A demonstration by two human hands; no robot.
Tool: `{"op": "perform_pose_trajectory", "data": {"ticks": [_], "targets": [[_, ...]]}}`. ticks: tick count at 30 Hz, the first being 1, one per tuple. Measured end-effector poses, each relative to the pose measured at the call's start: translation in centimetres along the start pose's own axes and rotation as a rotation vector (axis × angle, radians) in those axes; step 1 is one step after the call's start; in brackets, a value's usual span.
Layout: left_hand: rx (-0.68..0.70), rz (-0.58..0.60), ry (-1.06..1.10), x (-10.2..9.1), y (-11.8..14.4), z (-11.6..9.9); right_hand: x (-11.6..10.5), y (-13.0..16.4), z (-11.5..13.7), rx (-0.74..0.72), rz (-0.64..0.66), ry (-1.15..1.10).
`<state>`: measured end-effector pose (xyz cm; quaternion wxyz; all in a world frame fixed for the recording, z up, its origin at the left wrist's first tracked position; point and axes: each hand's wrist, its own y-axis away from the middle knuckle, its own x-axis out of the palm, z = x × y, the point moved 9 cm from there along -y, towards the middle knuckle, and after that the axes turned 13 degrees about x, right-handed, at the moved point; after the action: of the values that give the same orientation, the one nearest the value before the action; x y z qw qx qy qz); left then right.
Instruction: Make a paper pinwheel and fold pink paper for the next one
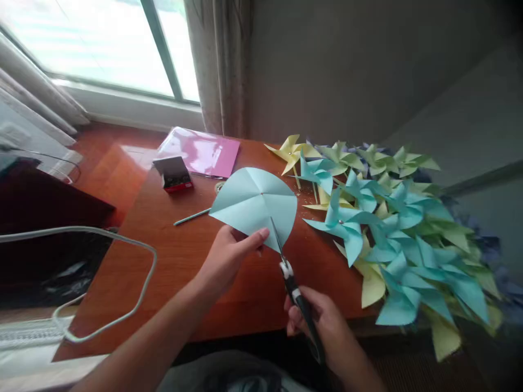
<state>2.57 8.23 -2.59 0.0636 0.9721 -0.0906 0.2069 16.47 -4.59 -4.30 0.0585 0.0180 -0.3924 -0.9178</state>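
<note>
Pinching blue paper in left fingers, scissors cutting

A home room: a wooden desk by a curtained window, heaped with paper pinwheels.

hands: bare | forearms: no sleeves | lap: grey cloth

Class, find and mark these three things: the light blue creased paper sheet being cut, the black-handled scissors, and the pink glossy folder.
Light blue creased paper sheet point(251, 204), head view: left of its centre fold.
Black-handled scissors point(291, 280), head view: at the pivot.
Pink glossy folder point(202, 152), head view: middle of its cover.
</note>
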Motion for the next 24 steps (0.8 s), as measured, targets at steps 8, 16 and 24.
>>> {"op": "perform_pose_trajectory", "data": {"ticks": [8,16,24], "targets": [[0.034,-0.153,0.067,-1.2,-0.2,-0.7,-0.1,0.3,-0.4,0.005,0.023,0.011],[0.006,-0.160,0.032,-1.4,-0.2,-0.4,0.2,0.3,-0.9,0.025,0.057,-0.040],[-0.011,-0.114,0.006,-1.0,-0.2,-0.1,0.3,1.0,0.1,-0.044,0.123,-0.069]]}}
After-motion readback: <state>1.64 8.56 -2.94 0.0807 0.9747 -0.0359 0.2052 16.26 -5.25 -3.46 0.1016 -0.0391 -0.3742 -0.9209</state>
